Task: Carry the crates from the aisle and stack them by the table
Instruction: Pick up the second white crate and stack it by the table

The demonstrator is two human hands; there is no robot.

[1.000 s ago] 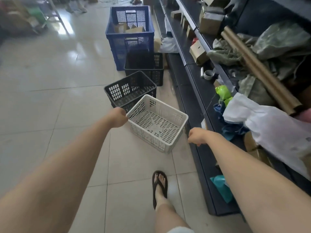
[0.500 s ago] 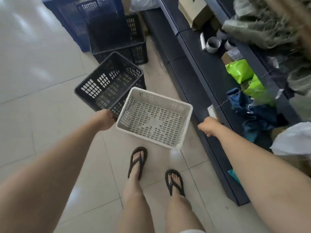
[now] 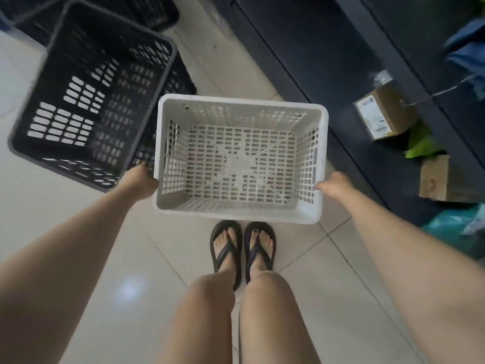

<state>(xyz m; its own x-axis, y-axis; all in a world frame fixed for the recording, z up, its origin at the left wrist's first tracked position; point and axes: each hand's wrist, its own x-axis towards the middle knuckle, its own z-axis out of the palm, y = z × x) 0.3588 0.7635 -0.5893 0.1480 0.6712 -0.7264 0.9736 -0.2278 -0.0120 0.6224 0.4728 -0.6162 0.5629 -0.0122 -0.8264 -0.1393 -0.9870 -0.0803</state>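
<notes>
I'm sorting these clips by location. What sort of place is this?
Probably a shop aisle or stockroom: a dark shelf unit runs along a tiled floor, holding a labelled carton and bagged goods, with plastic crates, white and black, beside it.

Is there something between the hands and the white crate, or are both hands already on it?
Nothing visible is between them. The left hand touches the white crate at its left wall, and the right hand at its right wall. The black crate leans behind the left hand, not between it and the white one.
</notes>
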